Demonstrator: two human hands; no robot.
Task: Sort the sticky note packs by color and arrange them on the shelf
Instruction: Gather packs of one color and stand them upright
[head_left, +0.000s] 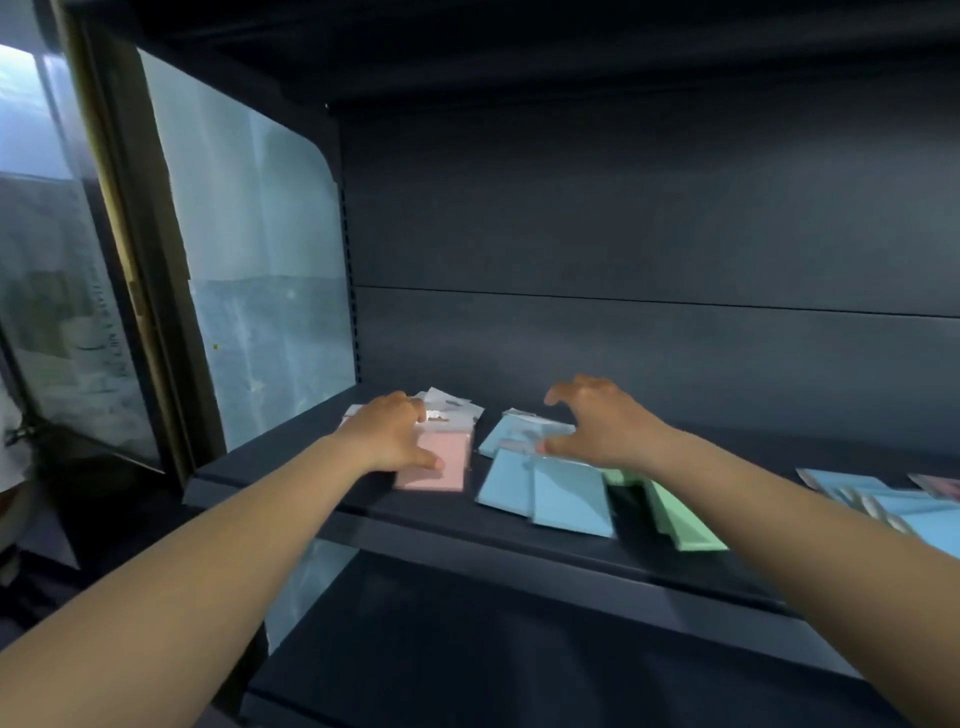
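On the dark shelf (519, 525), between a glass side panel (249, 260) at the left and a scattered heap of packs (883, 499) at the far right edge, both hands work among sticky note packs. Nothing lies over the packs but the hands themselves.

Left hand (389, 434): it rests on the pink pack (441, 465), thumb pressed along the pack's near part, fingers curled over its far end; this grip is grasping the pack. Beyond its fingertips lie clear-wrapped whitish packs (452, 405), blurred, count unclear.

Right hand (597, 421): it hovers with fingers spread and hooked, a released grip holding nothing, thumb just touching the wrapping below. Under and before it lie blue packs (550, 493), at least three, overlapping and tilted. Just right of them, beneath the right wrist, lie green packs (685, 519), perhaps two, partly hidden by the forearm.

All packs are flat rectangles in glossy clear sleeves. The far-right heap shows mostly blue, with one pinkish corner.
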